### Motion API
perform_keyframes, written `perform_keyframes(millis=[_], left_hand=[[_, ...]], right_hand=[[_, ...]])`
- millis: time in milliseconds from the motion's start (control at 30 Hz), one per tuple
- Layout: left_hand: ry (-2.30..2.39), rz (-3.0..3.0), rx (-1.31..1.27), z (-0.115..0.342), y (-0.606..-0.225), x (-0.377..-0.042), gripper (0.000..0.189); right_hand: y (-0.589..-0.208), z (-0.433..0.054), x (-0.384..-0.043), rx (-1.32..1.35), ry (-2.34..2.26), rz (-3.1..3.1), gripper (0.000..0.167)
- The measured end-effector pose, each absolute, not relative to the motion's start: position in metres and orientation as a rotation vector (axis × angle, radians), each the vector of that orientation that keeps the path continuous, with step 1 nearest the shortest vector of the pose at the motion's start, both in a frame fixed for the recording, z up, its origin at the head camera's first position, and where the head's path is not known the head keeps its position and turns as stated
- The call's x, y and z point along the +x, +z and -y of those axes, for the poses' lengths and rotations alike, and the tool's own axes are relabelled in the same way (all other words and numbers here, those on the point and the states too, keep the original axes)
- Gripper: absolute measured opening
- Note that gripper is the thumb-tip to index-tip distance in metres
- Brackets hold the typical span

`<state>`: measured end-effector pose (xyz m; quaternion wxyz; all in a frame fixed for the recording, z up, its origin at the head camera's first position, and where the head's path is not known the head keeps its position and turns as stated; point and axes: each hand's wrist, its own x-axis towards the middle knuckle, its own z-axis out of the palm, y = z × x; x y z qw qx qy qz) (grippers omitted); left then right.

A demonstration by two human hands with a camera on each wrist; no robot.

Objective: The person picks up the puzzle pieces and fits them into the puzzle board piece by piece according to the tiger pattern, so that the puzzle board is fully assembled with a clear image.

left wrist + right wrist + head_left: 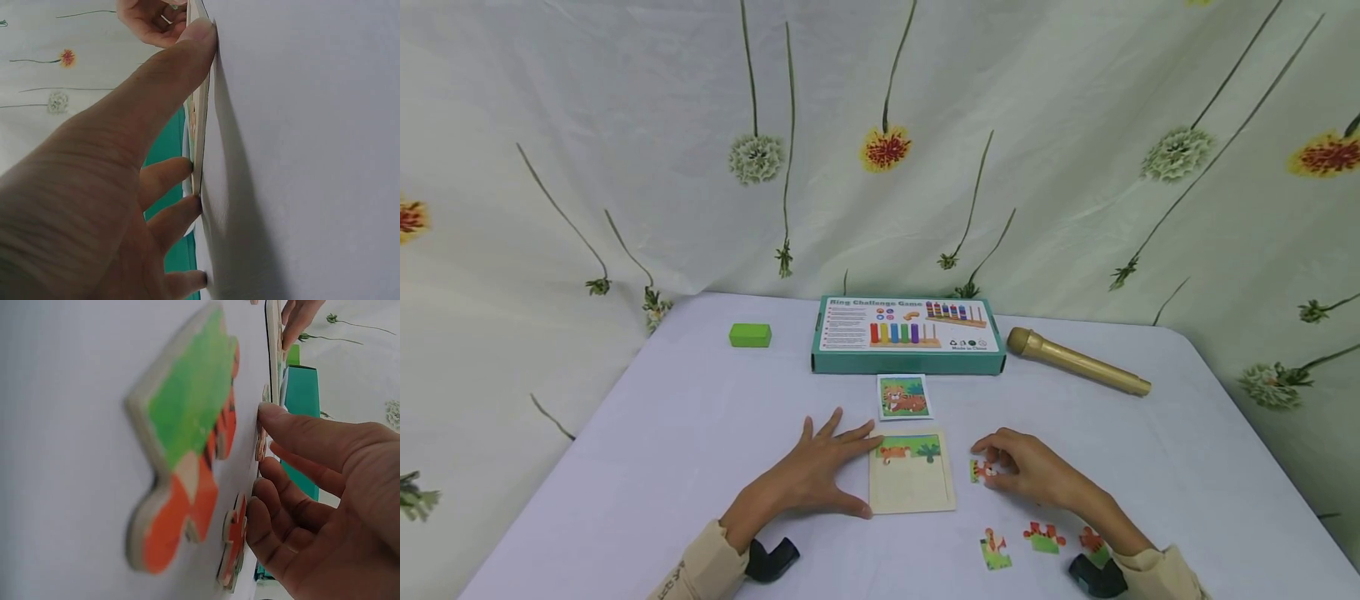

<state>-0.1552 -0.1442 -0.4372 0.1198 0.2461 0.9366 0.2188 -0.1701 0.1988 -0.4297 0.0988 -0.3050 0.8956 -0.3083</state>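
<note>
The wooden puzzle board (912, 487) lies flat, with a tiger picture part and a green plant part set along its top. My left hand (820, 467) spreads its fingers at the board's left side; the thumb meets the lower left corner and fingertips touch the upper edge area. In the left wrist view, the left hand's thumb (169, 69) rests against the board's edge. To the right of the board, my right hand (1037, 471) pinches a tiger puzzle piece (977, 472) between thumb and fingers, low at the table. In the right wrist view its fingers partly hide that piece.
Loose puzzle pieces (996, 552) lie below the right hand. Above the board sits a tiger picture card (904, 397). Farther back are a teal game box (910, 362), a green block (750, 336) and a gold microphone-shaped thing (1078, 362). A flowered cloth hangs behind.
</note>
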Motion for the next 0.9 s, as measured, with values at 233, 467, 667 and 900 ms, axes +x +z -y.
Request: perform_keyframes(millis=[233, 467, 667, 900], left_hand=[[0.632, -2.745, 0.71, 0.1435, -0.4373, -0.1556, 0.095], [0.639, -2.744, 0.71, 0.1435, -0.4369, -0.1563, 0.095], [0.633, -2.75, 0.72, 0.1442, -0.4376, -0.1561, 0.094], [0.644, -2.742, 0.716, 0.1442, -0.4367, -0.1555, 0.095]], right_hand=[[-0.4301, -0.1984, -0.1705, -0.907, -0.876, -2.68, 0.029], [-0.4301, -0.1973, -0.1709, -0.874, -0.866, -2.703, 0.027], [-0.4301, -0.1976, -0.1701, -0.876, -0.888, -2.691, 0.028], [-0.429, -0.1973, -0.1686, -0.865, -0.866, -2.669, 0.031]])
